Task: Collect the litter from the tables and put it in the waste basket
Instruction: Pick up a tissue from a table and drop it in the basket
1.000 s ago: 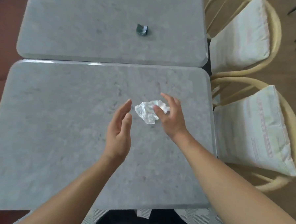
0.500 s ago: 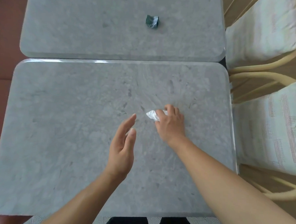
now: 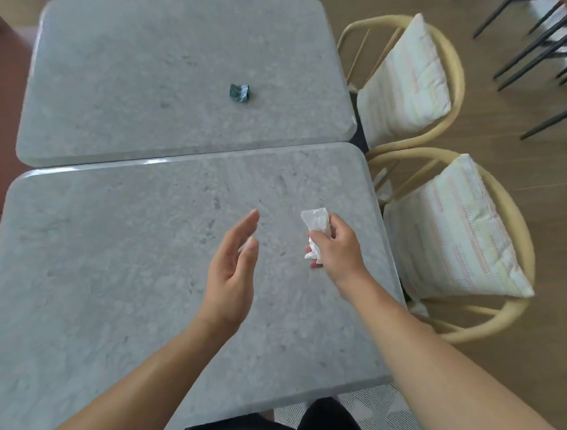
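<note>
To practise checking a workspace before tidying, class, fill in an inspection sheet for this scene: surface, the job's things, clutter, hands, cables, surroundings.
Surface: two grey stone-look tables side by side, the near table and the far table.
Job's things: white crumpled paper held above the near table; dark green wrapper lying on the far table; waste basket not in view.
Clutter: nothing seen.
Hands: right hand grips the white crumpled paper; left hand is open and holds nothing.
Cables: nothing seen.
Surroundings: near chair and far chair, both cushioned, to the right of the tables; wooden floor; black furniture legs at the upper right.
</note>
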`<state>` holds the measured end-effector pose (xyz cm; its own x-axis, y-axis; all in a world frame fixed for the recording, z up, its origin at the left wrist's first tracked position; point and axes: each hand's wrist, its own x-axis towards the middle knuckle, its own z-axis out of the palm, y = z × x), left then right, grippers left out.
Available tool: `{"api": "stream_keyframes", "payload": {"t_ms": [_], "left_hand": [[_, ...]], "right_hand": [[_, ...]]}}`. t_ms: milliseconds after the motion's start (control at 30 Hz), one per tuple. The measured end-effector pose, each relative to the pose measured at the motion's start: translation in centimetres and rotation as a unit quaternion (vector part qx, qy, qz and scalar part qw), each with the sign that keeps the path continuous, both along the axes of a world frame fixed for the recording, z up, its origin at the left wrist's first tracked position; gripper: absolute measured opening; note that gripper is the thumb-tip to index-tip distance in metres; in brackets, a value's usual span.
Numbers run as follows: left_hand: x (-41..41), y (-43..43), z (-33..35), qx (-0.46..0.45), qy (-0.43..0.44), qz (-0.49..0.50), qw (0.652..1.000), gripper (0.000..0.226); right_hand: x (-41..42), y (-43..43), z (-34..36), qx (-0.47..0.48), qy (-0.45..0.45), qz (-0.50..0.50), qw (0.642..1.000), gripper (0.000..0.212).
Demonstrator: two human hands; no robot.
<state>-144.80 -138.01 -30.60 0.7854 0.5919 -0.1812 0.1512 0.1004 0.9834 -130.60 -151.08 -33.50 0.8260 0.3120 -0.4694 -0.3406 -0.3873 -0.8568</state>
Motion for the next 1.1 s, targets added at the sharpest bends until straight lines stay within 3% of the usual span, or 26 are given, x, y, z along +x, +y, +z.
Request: {"api": "stream_keyframes", "payload": {"t_ms": [300,467,567,767,867,967,1100], "left_hand": [[3.4,-8.2,4.6,0.021,-0.057,-0.117,0.991,0.041],[5.2,-15.7,6.2,0.033,-0.073,-0.197,0.977,0.043],[6.2,-21.3,7.0,0.046,-0.087,-0.245,0.965,0.056],[7.4,-35.1,8.5,0.051,-0.107,-0.309,0.944,0.048],[7.8,-42.4,9.4,0.044,-0.116,-0.343,0.931,0.038],[8.5,-48.7,9.8,0.043,-0.132,-0.388,0.911,0.050],[9.6,-56.1,10.9,0.023,-0.147,-0.438,0.887,0.039]], "right_hand": [[-1.3,-10.4,7.2,0.147,0.069,-0.162,0.973,0.025],[-1.7,-18.7,9.3,0.207,0.092,-0.236,0.945,0.008],[-2.5,-24.8,10.3,0.235,0.079,-0.256,0.934,0.005],[-4.3,-38.7,12.4,0.284,0.044,-0.302,0.909,0.048],[-5.5,-46.1,13.0,0.282,0.023,-0.345,0.895,0.044],[-6.6,-52.6,13.9,0.278,-0.002,-0.427,0.861,0.049],[-8.5,-60.3,15.0,0.269,-0.054,-0.499,0.822,0.043]]}}
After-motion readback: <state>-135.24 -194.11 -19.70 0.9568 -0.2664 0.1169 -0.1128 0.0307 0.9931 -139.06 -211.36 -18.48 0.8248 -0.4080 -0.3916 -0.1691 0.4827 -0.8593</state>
